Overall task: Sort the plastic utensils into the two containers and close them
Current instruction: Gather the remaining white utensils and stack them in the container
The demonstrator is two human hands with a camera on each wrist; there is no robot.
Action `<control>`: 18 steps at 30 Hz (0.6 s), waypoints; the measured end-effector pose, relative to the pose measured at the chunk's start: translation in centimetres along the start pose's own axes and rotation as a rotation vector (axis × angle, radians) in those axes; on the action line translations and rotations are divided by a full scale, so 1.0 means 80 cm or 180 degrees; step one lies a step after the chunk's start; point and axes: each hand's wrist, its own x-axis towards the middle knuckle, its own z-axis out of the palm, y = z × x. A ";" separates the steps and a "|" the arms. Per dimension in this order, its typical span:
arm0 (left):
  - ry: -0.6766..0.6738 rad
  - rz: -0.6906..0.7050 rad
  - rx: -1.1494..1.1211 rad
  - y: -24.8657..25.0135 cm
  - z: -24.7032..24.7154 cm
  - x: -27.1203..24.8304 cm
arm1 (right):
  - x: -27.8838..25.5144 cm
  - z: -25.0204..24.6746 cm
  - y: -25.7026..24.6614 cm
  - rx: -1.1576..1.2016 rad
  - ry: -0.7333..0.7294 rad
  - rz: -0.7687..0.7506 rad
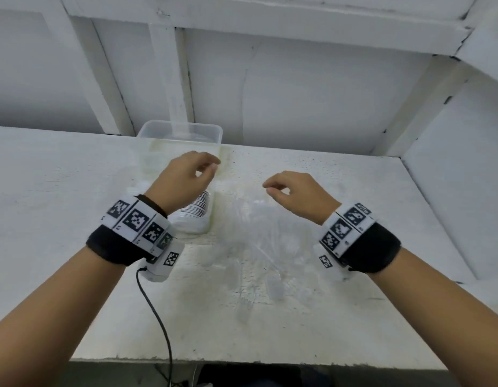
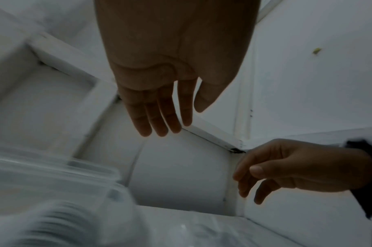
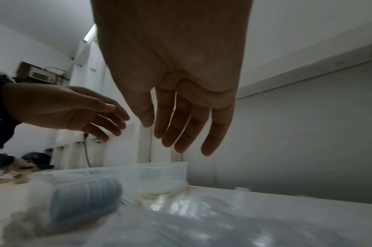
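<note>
A heap of clear plastic utensils [image 1: 256,247] lies mid-table, blurred in the right wrist view [image 3: 202,217]. Two clear containers stand in line left of it: the far container [image 1: 180,135] against the back wall, and the near container [image 1: 207,219], which holds a ridged stack of white utensils [image 1: 194,212]. My left hand [image 1: 211,166] hovers over the near container, fingers relaxed and empty, as the left wrist view shows [image 2: 159,120]. My right hand [image 1: 270,188] hangs over the heap's far edge, fingers loose, holding nothing [image 3: 176,130].
The white table [image 1: 74,191] is boxed in by a back wall and a side panel [image 1: 451,191] on the right. A black cable [image 1: 158,317] runs from my left wrist over the table's front edge [image 1: 242,361].
</note>
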 end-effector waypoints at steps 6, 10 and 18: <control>-0.0916 0.0571 -0.0121 0.096 0.108 0.014 | -0.094 -0.031 0.099 -0.0197 -0.0032 0.0865; -0.1678 0.0847 0.0112 0.141 0.175 0.015 | -0.138 -0.039 0.154 -0.0616 -0.0174 0.1554; -0.2438 0.0903 0.0482 0.164 0.234 0.011 | -0.176 -0.010 0.179 -0.0799 -0.0621 0.2198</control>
